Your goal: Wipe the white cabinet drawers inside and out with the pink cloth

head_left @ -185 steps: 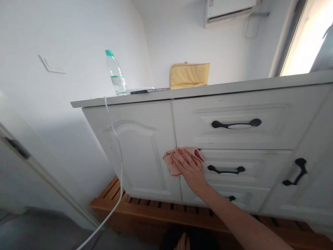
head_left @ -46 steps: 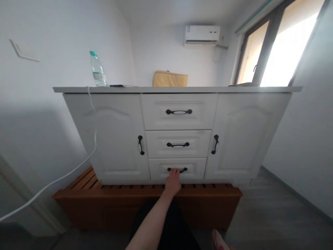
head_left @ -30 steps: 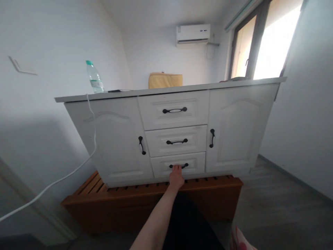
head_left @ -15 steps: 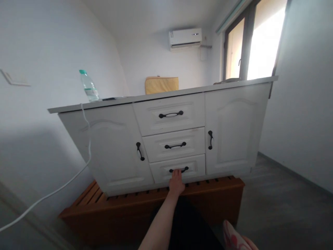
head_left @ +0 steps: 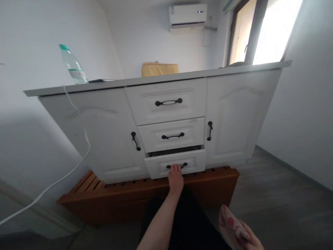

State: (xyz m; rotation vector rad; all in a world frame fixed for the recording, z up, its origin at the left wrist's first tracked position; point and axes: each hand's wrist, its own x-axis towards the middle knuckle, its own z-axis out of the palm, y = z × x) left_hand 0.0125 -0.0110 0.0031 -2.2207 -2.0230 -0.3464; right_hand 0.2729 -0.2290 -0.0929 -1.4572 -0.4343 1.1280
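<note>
My left hand (head_left: pixel 176 178) has its fingers hooked over the dark handle (head_left: pixel 184 164) of the bottom drawer (head_left: pixel 158 165) in a white cabinet (head_left: pixel 109 139). That drawer stands a little way out, with a dark gap along its top; its contents cannot be made out. At the lower right, my right hand (head_left: pixel 251 236) grips a soft pink-and-white patterned cloth (head_left: pixel 231 222), partly cut off by the frame edge. Above the pulled drawer, the middle drawer (head_left: pixel 194 130) and the top drawer (head_left: pixel 192 92) are closed.
The cabinet rests on a slatted brown wooden bench (head_left: pixel 104 205). On its top are a green-capped plastic bottle (head_left: pixel 74 66) and a flat dark object (head_left: pixel 96 81). A white cable (head_left: pixel 59 185) hangs at the left. Cabinet doors flank the drawers. Grey floor (head_left: pixel 273 194) lies right.
The bottom drawer has come out toward me, with my left hand on its handle. My right hand and the cloth show more fully. The camera view has tilted down and moved closer.
</note>
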